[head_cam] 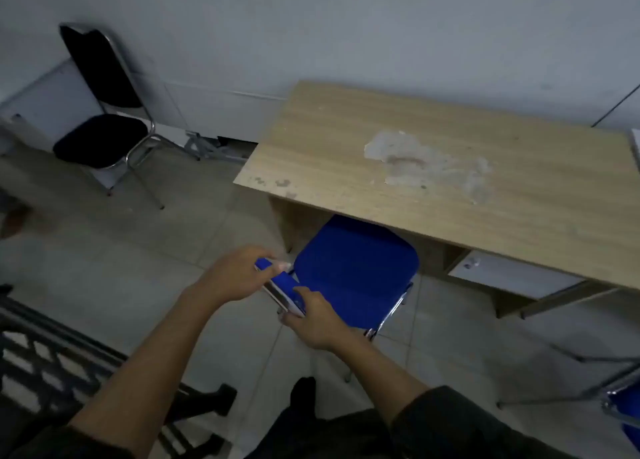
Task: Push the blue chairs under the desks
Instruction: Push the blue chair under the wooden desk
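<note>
**Both hands on the chair back**

Now the blue chair [356, 271] stands with the far part of its seat under the desk [433, 167], its backrest nearest the person. The left hand [235, 275] curls closed over the backrest's top edge; the right hand [311, 316] grips it just beside, lower down. Both forearms reach forward, sleeves pushed up.
</note>
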Tool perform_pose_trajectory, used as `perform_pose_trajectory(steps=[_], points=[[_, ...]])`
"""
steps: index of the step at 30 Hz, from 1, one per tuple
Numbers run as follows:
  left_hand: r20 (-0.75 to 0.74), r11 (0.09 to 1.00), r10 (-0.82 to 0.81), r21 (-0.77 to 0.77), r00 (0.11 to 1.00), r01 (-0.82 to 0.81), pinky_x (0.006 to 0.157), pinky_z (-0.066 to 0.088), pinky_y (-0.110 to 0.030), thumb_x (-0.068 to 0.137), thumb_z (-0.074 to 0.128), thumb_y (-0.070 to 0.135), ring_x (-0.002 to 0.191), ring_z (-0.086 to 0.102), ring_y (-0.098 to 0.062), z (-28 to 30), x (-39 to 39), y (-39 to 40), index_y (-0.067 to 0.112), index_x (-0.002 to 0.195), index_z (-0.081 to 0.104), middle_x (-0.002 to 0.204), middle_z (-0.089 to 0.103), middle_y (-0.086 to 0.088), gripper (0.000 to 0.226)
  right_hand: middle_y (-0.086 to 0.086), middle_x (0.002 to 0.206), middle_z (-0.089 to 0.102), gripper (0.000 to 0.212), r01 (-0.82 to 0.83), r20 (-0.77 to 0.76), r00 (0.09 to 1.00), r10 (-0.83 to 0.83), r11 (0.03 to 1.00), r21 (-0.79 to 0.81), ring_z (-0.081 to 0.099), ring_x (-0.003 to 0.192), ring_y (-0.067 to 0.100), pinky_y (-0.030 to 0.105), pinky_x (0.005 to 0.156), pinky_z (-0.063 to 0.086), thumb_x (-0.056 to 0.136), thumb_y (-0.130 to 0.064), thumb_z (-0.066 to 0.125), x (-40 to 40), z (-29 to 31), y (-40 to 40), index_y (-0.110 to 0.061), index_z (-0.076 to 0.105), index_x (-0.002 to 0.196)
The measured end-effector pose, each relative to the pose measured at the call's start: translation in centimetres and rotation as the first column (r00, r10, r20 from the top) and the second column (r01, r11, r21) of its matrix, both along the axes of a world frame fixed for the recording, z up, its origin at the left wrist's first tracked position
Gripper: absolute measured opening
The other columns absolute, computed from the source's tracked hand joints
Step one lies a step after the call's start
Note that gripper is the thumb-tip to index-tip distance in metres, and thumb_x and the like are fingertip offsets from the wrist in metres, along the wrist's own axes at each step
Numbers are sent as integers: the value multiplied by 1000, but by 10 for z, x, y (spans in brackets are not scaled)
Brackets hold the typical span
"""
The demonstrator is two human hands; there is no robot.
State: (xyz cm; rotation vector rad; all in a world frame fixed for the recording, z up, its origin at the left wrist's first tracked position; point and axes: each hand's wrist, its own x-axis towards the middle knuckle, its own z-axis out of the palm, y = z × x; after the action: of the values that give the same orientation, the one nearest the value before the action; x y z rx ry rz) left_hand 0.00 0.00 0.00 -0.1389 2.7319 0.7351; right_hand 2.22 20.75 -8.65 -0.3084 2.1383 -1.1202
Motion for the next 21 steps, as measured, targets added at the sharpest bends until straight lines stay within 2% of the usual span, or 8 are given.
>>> perform_pose_trajectory(steps=[3,5,7,10,13,17,21], points=[[30,998,-47,-37,998,48,94,54,-45,94,66,54,100,64,-16,-13,-9,-32,27,115,75,114,72,2,35,7,145,48,75,1,-83,996,11,990,138,53,124,30,52,100,50,92,-61,61,1,-2,-23,-25,37,154],[78,997,-65,-47,995,69,95,53,-41,95,70,46,102,63,-16,-23,-14,-47,24,119,74,116,70,1,33,5,142,50,68,34,-147,989,3,968,250,54,122,31,54,98,51,95,-56,60,3,-2,-31,-26,38,152],[99,991,-111,-58,989,118,90,51,-36,95,68,46,103,62,-15,-32,-20,-53,23,123,72,116,68,2,36,4,135,56,56,48,-220,975,32,937,346,58,115,31,53,91,53,98,-48,58,4,-2,-33,-27,42,147],[118,990,-135,-26,984,139,87,49,-33,94,66,52,102,62,-12,-45,-28,-53,28,125,70,116,64,6,40,1,126,64,47,67,-324,943,72,914,400,65,104,28,50,86,55,98,-42,58,6,-3,-26,-32,47,142],[102,987,-157,-13,982,159,87,48,-33,94,62,59,102,59,-10,-56,-30,-42,31,128,68,117,62,7,45,-7,130,66,48,100,-386,921,57,922,374,66,105,24,47,87,54,96,-41,58,6,-4,-6,-39,49,143],[57,985,-175,5,983,175,88,49,-34,94,53,67,105,57,-13,-65,-23,-20,30,126,68,120,62,5,51,-14,131,67,46,54,-424,900,105,936,346,65,107,17,42,84,49,94,-43,57,1,-4,26,-43,50,139],[15,986,-163,25,986,163,90,50,-35,94,49,70,110,57,-13,-67,-11,11,31,125,65,121,58,10,52,-15,137,67,51,-9,-394,906,156,937,350,64,116,12,40,93,51,95,-43,59,-12,-1,70,-40,53,146]])
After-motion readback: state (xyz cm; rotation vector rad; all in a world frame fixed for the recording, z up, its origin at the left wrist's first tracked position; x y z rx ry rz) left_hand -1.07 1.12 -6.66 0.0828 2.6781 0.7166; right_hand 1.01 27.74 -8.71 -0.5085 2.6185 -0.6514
